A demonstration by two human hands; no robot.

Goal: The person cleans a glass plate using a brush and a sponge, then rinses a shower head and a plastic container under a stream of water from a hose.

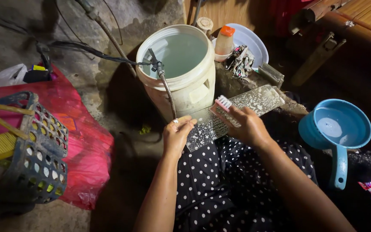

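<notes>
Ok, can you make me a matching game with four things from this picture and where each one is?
Things:
1. scrub brush
2. blue dipper
3. white bucket
4. dark basket

Places:
A. far left, against the red bag
B. in the right hand, on the long clear panel
C. far right, on the floor
D. behind the left hand, full of water

Pairs: 1-B, 2-C, 3-D, 4-A
</notes>
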